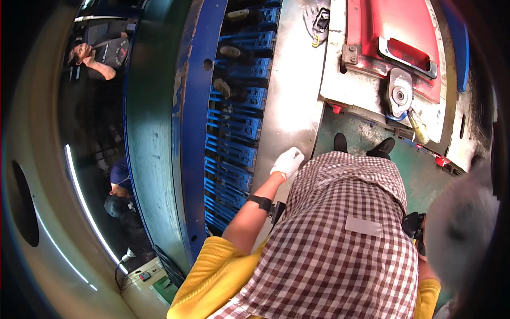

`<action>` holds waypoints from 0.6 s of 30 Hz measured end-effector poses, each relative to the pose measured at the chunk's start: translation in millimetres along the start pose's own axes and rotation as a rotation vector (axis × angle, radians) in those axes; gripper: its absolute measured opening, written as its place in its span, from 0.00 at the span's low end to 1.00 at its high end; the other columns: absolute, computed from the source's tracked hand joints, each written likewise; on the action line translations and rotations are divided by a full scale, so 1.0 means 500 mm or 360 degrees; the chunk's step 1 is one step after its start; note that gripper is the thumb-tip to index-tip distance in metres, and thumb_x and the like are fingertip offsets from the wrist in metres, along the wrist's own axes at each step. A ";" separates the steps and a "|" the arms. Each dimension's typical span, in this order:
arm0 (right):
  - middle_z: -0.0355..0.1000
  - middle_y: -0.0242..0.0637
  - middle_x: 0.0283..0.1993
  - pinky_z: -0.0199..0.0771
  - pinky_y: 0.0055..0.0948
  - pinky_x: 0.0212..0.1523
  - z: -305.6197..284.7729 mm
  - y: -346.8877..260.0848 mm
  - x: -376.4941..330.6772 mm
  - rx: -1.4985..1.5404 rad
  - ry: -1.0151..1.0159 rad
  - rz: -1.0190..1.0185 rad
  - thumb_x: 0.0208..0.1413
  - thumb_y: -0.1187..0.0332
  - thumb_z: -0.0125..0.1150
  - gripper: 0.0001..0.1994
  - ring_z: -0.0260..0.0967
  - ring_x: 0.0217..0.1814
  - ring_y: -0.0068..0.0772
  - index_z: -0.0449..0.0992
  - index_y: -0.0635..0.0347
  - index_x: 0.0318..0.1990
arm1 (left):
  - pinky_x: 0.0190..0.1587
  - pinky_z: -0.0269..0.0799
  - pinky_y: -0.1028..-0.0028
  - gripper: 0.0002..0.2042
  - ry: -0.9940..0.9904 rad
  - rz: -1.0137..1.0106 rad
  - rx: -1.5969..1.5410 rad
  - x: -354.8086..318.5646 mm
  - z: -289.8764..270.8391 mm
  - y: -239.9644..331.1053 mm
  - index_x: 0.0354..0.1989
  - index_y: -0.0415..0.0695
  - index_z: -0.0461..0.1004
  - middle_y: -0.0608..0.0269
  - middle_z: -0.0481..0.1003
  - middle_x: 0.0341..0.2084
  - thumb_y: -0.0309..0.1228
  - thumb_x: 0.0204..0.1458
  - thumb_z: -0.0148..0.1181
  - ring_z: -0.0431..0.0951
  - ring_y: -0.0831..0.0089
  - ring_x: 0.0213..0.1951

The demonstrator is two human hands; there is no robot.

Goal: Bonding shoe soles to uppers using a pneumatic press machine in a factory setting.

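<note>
Just off centre toward 3 o'clock: white-gloved left hand, fingers curled loosely inward, at the lower stretch of the bare metal table. Cannot tell a closed pinch from a slight gap, nor real contact from a low hover over the metal; no object visible in the curl. Right hand out of sight past the black wrist unit at 4 o'clock, so cannot tell spread from clenched. Table running from 12 o'clock down to the left hand, between the blue comb-like rack toward 10 o'clock and the checked apron toward 5 o'clock. By the look, rigid and heavy, probably far too solid to shift by hand; likely slick under fabric, judging from the bright sheen. Best to take hold along the straight edge on the 3 o'clock side, fingers wrapped over, and to brace there rather than on the smooth middle. Lying on the upper end at 1 o'clock: apparently a crumpled dark grey glove, presumably light, limp and hard to damage, easiest to pinch at a loose fold. Expect the opposite from the ratchet-like lever at 2 o'clock, beside the red cover: likely dense and stiff, best taken by the handle pointing toward 5 o'clock.
</note>
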State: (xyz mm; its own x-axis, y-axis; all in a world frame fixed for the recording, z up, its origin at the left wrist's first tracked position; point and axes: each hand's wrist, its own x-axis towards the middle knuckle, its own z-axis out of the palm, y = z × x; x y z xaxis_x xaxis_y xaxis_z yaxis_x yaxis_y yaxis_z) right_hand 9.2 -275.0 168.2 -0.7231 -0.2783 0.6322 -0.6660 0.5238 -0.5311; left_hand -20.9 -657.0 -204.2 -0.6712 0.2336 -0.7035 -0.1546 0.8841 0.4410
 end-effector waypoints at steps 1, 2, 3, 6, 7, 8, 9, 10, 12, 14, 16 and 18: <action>0.78 0.44 0.49 0.73 0.42 0.57 0.001 0.030 -0.018 -0.0142 0.0038 0.0140 0.59 0.67 0.67 0.15 0.74 0.55 0.47 0.82 0.58 0.53 | 0.53 0.76 0.63 0.15 0.0025 -0.0019 -0.0026 0.000 0.001 -0.004 0.47 0.43 0.80 0.52 0.84 0.40 0.42 0.65 0.59 0.84 0.60 0.45; 0.78 0.44 0.50 0.74 0.42 0.58 0.013 0.060 -0.040 -0.0315 0.0090 0.0300 0.59 0.67 0.66 0.15 0.74 0.56 0.48 0.82 0.58 0.53 | 0.53 0.77 0.63 0.15 0.0036 0.0015 -0.0064 -0.003 -0.005 -0.015 0.47 0.44 0.80 0.52 0.84 0.41 0.42 0.64 0.60 0.84 0.58 0.45; 0.78 0.44 0.50 0.74 0.42 0.58 0.033 0.100 -0.065 -0.0652 0.0094 0.0472 0.59 0.68 0.66 0.15 0.74 0.56 0.48 0.82 0.58 0.54 | 0.53 0.77 0.61 0.15 0.0132 0.0017 -0.0075 -0.007 -0.007 -0.026 0.47 0.44 0.80 0.50 0.83 0.42 0.43 0.64 0.59 0.84 0.55 0.46; 0.78 0.46 0.54 0.74 0.44 0.61 0.124 0.224 -0.156 -0.1008 0.0230 0.0968 0.61 0.66 0.66 0.18 0.74 0.60 0.49 0.81 0.58 0.57 | 0.53 0.77 0.55 0.15 0.0375 -0.0101 -0.0196 -0.016 -0.023 -0.070 0.49 0.47 0.79 0.48 0.83 0.42 0.44 0.64 0.60 0.83 0.48 0.46; 0.77 0.48 0.57 0.73 0.46 0.63 0.148 0.255 -0.189 -0.1142 0.0236 0.1136 0.62 0.64 0.66 0.19 0.74 0.62 0.49 0.81 0.56 0.60 | 0.55 0.77 0.56 0.14 0.0501 -0.0144 -0.0194 -0.020 -0.028 -0.086 0.49 0.47 0.79 0.48 0.83 0.46 0.42 0.63 0.61 0.83 0.49 0.49; 0.75 0.50 0.60 0.73 0.47 0.64 0.160 0.281 -0.219 -0.1106 0.0055 0.1238 0.65 0.60 0.64 0.22 0.74 0.62 0.51 0.78 0.54 0.64 | 0.58 0.76 0.56 0.15 0.0646 -0.0166 -0.0067 -0.022 -0.037 -0.102 0.51 0.47 0.78 0.48 0.81 0.49 0.41 0.62 0.62 0.81 0.49 0.53; 0.75 0.50 0.61 0.71 0.49 0.65 0.193 0.290 -0.249 -0.1272 -0.0197 0.1674 0.67 0.56 0.64 0.23 0.73 0.63 0.54 0.78 0.52 0.66 | 0.61 0.75 0.57 0.16 0.0794 -0.0180 0.0059 -0.026 -0.045 -0.116 0.53 0.46 0.78 0.48 0.80 0.53 0.41 0.61 0.63 0.80 0.50 0.56; 0.75 0.49 0.61 0.70 0.48 0.66 0.215 0.303 -0.270 -0.1315 -0.0024 0.1403 0.67 0.56 0.63 0.23 0.73 0.63 0.53 0.77 0.50 0.66 | 0.65 0.72 0.58 0.20 0.0872 -0.0285 0.0135 -0.029 -0.052 -0.128 0.57 0.45 0.77 0.46 0.78 0.57 0.40 0.60 0.64 0.77 0.49 0.60; 0.76 0.47 0.58 0.70 0.47 0.64 0.228 0.320 -0.297 -0.1426 0.0081 0.1321 0.67 0.55 0.64 0.22 0.73 0.60 0.51 0.78 0.49 0.66 | 0.72 0.65 0.58 0.38 0.0853 -0.0524 0.0216 -0.030 -0.066 -0.140 0.73 0.43 0.65 0.41 0.70 0.67 0.45 0.55 0.69 0.69 0.47 0.69; 0.76 0.48 0.57 0.71 0.50 0.63 0.230 0.322 -0.308 -0.1346 0.0045 0.1413 0.66 0.54 0.65 0.23 0.73 0.60 0.53 0.78 0.49 0.66 | 0.73 0.65 0.57 0.48 0.0619 -0.0617 0.0289 -0.027 -0.074 -0.133 0.78 0.43 0.55 0.40 0.65 0.71 0.49 0.52 0.71 0.68 0.46 0.71; 0.76 0.48 0.57 0.72 0.51 0.62 0.226 0.323 -0.305 -0.1371 0.0062 0.1426 0.65 0.53 0.66 0.24 0.73 0.60 0.54 0.78 0.48 0.65 | 0.76 0.60 0.59 0.66 0.0249 -0.0777 0.0422 -0.018 -0.081 -0.110 0.83 0.36 0.34 0.32 0.53 0.77 0.58 0.47 0.75 0.61 0.44 0.76; 0.76 0.48 0.56 0.73 0.51 0.59 0.227 0.322 -0.297 -0.1363 0.0087 0.1375 0.65 0.53 0.66 0.23 0.74 0.58 0.53 0.79 0.48 0.65 | 0.76 0.61 0.57 0.70 0.0109 -0.0912 0.0538 -0.005 -0.083 -0.076 0.82 0.35 0.32 0.30 0.52 0.77 0.59 0.44 0.77 0.60 0.41 0.76</action>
State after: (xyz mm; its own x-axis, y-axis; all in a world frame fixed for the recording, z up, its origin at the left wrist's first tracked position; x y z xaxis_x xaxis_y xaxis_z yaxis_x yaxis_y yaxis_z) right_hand -11.6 -240.7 -75.1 -0.8461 0.4482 0.2885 0.3824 0.8874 -0.2575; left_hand -43.6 -707.8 -196.2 -0.5969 -0.3269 -0.7327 -0.2720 0.9416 -0.1985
